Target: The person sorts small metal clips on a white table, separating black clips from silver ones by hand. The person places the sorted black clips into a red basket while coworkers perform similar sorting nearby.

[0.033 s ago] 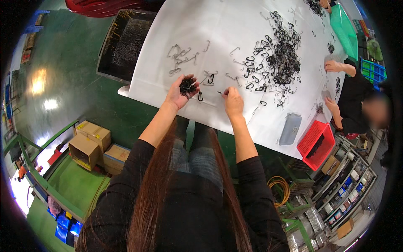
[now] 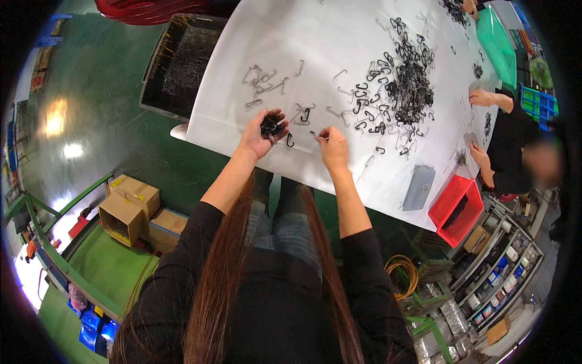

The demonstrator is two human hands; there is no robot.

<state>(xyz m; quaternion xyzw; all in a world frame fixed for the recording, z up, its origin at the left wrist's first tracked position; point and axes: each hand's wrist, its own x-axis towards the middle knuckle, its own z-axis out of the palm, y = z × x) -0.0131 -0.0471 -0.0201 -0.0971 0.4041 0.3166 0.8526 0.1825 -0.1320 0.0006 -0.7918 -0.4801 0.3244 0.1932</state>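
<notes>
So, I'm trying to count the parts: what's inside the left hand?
The cupped left hand holds a small pile of black clips, with only the upper ones visible. Any lower ones, and the part of the palm beneath, are covered, so no full count is possible.

It is a workshop: metal hooks (image 2: 407,91) heap a bench (image 2: 345,30) right of the hands (image 2: 334,148); cartons (image 2: 142,195) stand left.

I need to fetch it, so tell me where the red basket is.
In the head view, the red basket is on the right, at the near edge of the white table, just right of the grey case.
</notes>
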